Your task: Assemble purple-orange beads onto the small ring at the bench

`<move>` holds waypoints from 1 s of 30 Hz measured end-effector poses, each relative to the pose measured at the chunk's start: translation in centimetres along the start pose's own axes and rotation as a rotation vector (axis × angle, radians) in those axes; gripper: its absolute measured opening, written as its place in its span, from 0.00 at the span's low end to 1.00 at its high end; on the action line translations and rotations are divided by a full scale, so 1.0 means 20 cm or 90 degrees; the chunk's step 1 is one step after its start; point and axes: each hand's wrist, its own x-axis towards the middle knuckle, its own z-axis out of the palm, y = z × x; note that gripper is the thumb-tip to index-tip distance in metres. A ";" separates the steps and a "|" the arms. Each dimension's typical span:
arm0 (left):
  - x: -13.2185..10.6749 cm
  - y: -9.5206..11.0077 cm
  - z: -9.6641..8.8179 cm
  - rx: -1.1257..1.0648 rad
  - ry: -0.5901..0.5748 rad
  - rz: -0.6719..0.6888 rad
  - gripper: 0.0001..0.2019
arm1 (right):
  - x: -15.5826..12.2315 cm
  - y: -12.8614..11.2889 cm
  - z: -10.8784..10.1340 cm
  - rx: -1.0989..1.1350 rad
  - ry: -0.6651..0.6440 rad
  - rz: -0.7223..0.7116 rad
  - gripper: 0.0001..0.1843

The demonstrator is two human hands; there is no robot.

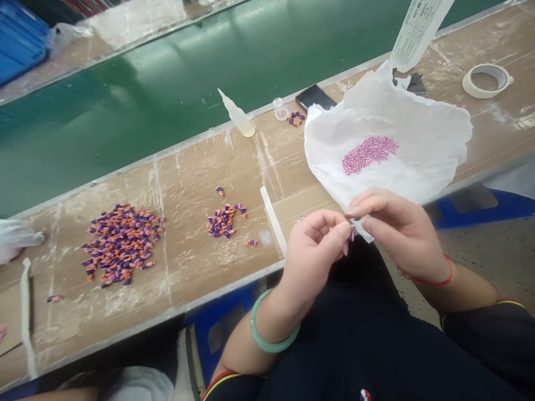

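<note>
One seemingly rounded purple piece (351, 237), pinched by left hand (312, 250).

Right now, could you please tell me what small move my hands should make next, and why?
I would perhaps steady the left hand first: a small purple piece shows at its fingertips, and the right hand is poised close beside it.

Purple and orange pieces (122, 244); pink beads (370, 155), perhaps speckled.
</note>
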 end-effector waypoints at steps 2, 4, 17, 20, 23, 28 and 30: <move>-0.01 0.01 -0.01 0.026 0.011 0.000 0.12 | 0.02 -0.04 -0.02 -0.070 -0.042 0.000 0.08; -0.01 0.02 -0.01 0.059 0.021 0.013 0.12 | 0.05 -0.08 -0.04 -0.145 -0.090 -0.005 0.08; -0.02 0.06 0.00 0.001 -0.003 -0.063 0.13 | 0.08 -0.13 -0.04 -0.214 -0.154 0.001 0.10; -0.02 0.06 -0.01 -0.066 -0.032 -0.116 0.15 | 0.08 -0.11 -0.04 -0.247 -0.145 -0.078 0.09; -0.01 0.07 -0.02 -0.075 -0.049 -0.147 0.17 | 0.09 -0.08 -0.06 -0.339 -0.151 -0.243 0.10; -0.02 0.07 -0.01 0.018 -0.045 -0.097 0.18 | 0.13 -0.07 -0.12 -0.352 -0.242 -0.280 0.07; -0.03 0.07 0.00 0.080 -0.025 -0.029 0.16 | 0.14 -0.07 -0.12 -0.352 -0.247 -0.292 0.06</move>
